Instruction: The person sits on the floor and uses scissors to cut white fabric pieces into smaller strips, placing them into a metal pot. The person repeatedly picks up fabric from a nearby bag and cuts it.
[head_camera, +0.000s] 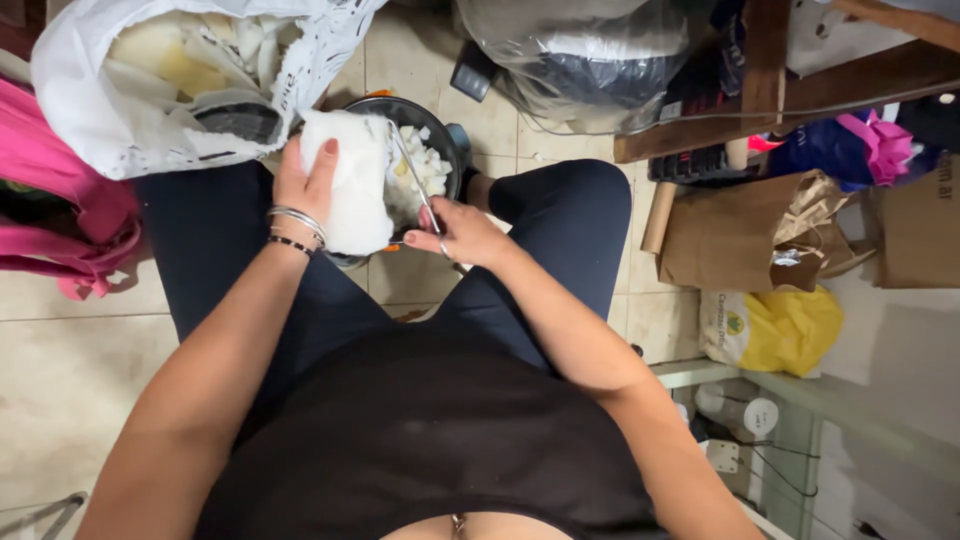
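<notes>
My left hand (303, 181) grips a large white peeled chunk of root vegetable (350, 180), held upright above my lap. My right hand (462, 233) is closed on a knife (412, 172) whose thin blade slants up against the right side of the white chunk. Just beyond both hands sits a dark round pot (452, 140) on the tiled floor between my knees, holding several cut white pieces (425, 175). I am seated, in dark trousers and a dark top, with bangles on my left wrist.
A white plastic bag (120, 100) with pale peelings stands at the upper left beside pink cloth (60, 210). Clear plastic bags (580, 50), wooden beams (790, 90), brown paper bags (760, 235) and a yellow bag (790, 330) crowd the right.
</notes>
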